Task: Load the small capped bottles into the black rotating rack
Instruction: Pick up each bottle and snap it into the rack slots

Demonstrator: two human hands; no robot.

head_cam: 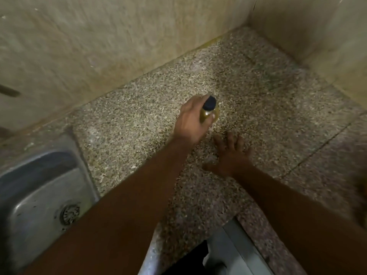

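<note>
My left hand grips a small bottle with yellow-green contents and a dark cap, holding it near the middle of the speckled stone counter. The fingers wrap round the bottle's body, and the cap sticks out above them. Whether the bottle touches the counter I cannot tell. My right hand rests flat on the counter just below and right of the bottle, fingers spread and straight. The black rotating rack is not in view. The picture is blurred by motion.
A steel sink with a round drain sits at the lower left, set into the counter. Beige tiled walls bound the counter at the back and at the right, meeting in a corner at the top right. The counter's front edge runs at the bottom.
</note>
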